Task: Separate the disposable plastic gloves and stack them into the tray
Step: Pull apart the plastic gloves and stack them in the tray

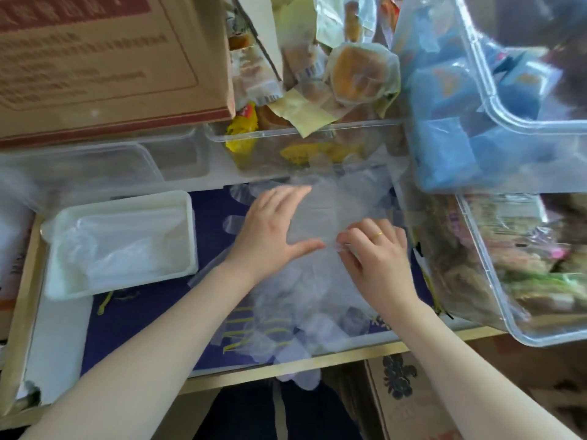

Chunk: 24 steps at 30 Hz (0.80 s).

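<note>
2 hands (270, 230), 1 white tray (63, 217), 1 cardboard box (104, 58).

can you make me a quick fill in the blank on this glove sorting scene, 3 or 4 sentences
1. The white tray lies to the ____ of the glove pile.
2. A gold ____ shows on a finger of the right hand.
3. The left hand presses flat on a clear glove with its fingers ____.
4. The cloth under the pile is dark ____.

Missing words: left; ring; straight; blue
</note>
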Each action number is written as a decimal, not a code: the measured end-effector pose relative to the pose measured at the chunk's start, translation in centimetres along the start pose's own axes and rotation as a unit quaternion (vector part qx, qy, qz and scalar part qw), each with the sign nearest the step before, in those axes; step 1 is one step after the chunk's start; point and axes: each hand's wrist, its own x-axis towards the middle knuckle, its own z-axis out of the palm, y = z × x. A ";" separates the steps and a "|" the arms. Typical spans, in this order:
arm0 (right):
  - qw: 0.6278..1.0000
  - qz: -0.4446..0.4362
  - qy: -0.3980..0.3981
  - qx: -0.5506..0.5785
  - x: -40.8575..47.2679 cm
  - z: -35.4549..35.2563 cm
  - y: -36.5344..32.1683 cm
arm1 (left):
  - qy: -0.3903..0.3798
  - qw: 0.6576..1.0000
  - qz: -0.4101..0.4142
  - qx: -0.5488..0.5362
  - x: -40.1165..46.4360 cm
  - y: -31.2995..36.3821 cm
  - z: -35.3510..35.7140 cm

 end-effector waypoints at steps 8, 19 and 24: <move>0.915 0.295 -0.016 0.273 -0.2 -0.8 0.5 | 0.064 0.924 -0.130 -0.354 -1.0 0.2 -1.3; 0.622 0.403 -0.031 0.671 4.7 0.4 -1.3 | 0.130 0.898 -0.203 -0.368 -4.1 -2.0 -2.6; 0.691 0.367 -0.045 0.621 6.8 -0.3 -2.3 | 0.006 0.915 -0.248 -0.317 -7.3 -4.6 -5.2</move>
